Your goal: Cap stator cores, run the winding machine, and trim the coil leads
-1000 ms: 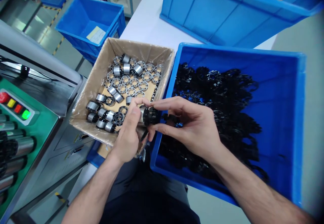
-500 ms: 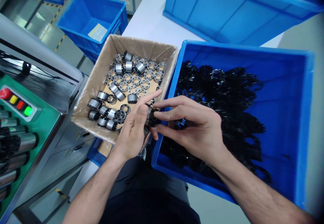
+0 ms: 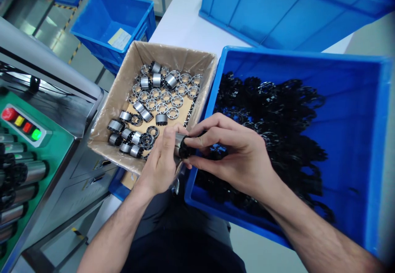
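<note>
My left hand [image 3: 160,162] and my right hand [image 3: 237,157] meet over the gap between two containers. Together they pinch a small metal cylinder with a black plastic ring [image 3: 182,147] on its end. The left fingers wrap the silver part, the right fingertips press on the black ring. Left of the hands, a cardboard box [image 3: 105,116] lined with plastic holds several silver metal cores [image 3: 154,100], some standing, some lying. Right of them, a blue bin [image 3: 373,149] is heaped with black plastic rings [image 3: 277,112].
A green control panel [image 3: 46,157] with coloured buttons [image 3: 21,124] and a row of metal cylinders [image 3: 18,174] sits at the left. Two more blue bins, one [image 3: 101,22] on the floor and one [image 3: 277,13] at the back, stand beyond. White table [image 3: 182,26] between them.
The left fingers, spread out half a second ago, have closed round the metal part again. Both hands stay in the same spot, with the right fingers shifting on the black ring.
</note>
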Action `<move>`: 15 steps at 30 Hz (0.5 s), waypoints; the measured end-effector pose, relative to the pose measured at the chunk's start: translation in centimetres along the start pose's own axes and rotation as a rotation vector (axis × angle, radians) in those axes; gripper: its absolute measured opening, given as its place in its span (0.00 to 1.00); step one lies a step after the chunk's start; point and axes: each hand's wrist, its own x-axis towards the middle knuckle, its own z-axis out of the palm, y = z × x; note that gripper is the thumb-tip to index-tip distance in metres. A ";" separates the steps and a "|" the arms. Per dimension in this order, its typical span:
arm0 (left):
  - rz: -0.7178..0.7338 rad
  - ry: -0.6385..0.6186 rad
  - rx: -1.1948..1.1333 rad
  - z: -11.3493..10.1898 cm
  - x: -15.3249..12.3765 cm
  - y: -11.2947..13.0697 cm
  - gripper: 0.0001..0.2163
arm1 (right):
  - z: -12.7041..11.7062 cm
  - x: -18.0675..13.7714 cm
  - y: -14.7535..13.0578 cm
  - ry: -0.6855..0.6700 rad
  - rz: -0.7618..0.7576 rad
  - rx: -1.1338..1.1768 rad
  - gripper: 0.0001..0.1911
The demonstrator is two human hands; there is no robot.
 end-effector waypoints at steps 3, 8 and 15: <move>-0.015 -0.040 -0.071 -0.2 0.0 0.1 0.34 | -0.2 0.1 0.1 -0.014 0.009 0.049 0.17; 0.054 0.039 -0.205 -0.4 0.8 0.4 0.36 | -1.0 0.3 -0.4 0.089 0.145 0.293 0.21; 0.124 0.108 -0.185 0.3 1.1 1.0 0.26 | -0.5 -0.2 -1.0 0.049 0.286 0.388 0.14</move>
